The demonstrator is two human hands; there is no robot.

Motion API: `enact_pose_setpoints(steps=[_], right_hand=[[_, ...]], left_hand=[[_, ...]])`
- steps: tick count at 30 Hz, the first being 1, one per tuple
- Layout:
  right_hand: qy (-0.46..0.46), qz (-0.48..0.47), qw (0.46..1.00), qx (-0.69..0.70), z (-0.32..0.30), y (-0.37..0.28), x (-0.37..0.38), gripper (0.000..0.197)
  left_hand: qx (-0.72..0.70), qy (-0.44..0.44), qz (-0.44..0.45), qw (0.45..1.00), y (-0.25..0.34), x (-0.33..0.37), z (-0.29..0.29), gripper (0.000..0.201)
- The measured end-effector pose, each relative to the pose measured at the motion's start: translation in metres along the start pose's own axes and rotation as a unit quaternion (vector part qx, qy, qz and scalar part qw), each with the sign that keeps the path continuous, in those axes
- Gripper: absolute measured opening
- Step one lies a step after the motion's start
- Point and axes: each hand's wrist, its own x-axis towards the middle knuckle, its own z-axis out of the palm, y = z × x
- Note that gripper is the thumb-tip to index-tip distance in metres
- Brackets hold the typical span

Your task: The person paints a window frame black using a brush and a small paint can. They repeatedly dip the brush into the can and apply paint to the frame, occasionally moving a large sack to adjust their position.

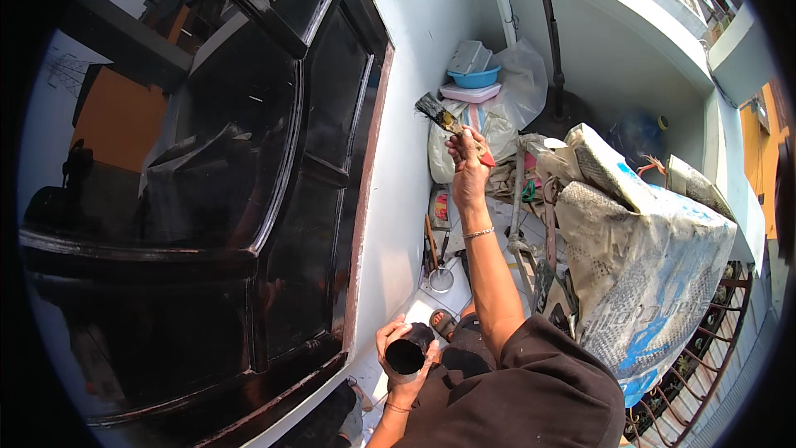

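My right hand (470, 152) is raised in front of the pale wall, its fingers wrapped round the handle of a paintbrush (450, 123). Dark paint coats the bristles, which point up and to the left; the handle's end is red. Lower down, close to my body, my left hand (391, 347) grips a can (406, 354) with a black inside, its mouth facing up. How much paint the can holds is hard to see. To the left stands a glossy black panelled door (215, 199) with reflections across it. The brush is apart from the door.
Draped woven plastic sheeting (647, 257) covers something on the right, above a rusty metal grille (705, 373). Stacked plastic tubs (474, 75) and filled bags stand in the far corner. A strainer (441, 280) lies on the tiles near my sandalled foot (444, 322).
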Motion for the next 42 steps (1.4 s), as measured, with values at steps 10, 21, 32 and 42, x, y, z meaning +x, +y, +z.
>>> enact_pose_setpoints(steps=[10, 21, 32, 42], right_hand=[[-0.03, 0.003, 0.995, -0.099, 0.027, 0.103, 0.151, 0.036], [-0.042, -0.019, 0.975, -0.215, 0.044, 0.13, 0.195, 0.035], [-0.046, -0.093, 0.931, -0.349, 0.052, 0.136, 0.199, 0.037], [-0.037, -0.062, 0.963, -0.259, 0.047, 0.118, 0.202, 0.032]], left_hand=[[0.06, 0.01, -0.064, 0.996, -0.004, 0.054, 0.045, 0.058], [0.085, 0.004, -0.1, 0.991, -0.001, 0.077, 0.054, 0.059], [0.095, 0.022, -0.099, 0.99, 0.007, 0.092, 0.072, 0.062], [0.097, 0.012, -0.089, 0.991, 0.013, 0.097, 0.082, 0.061]])
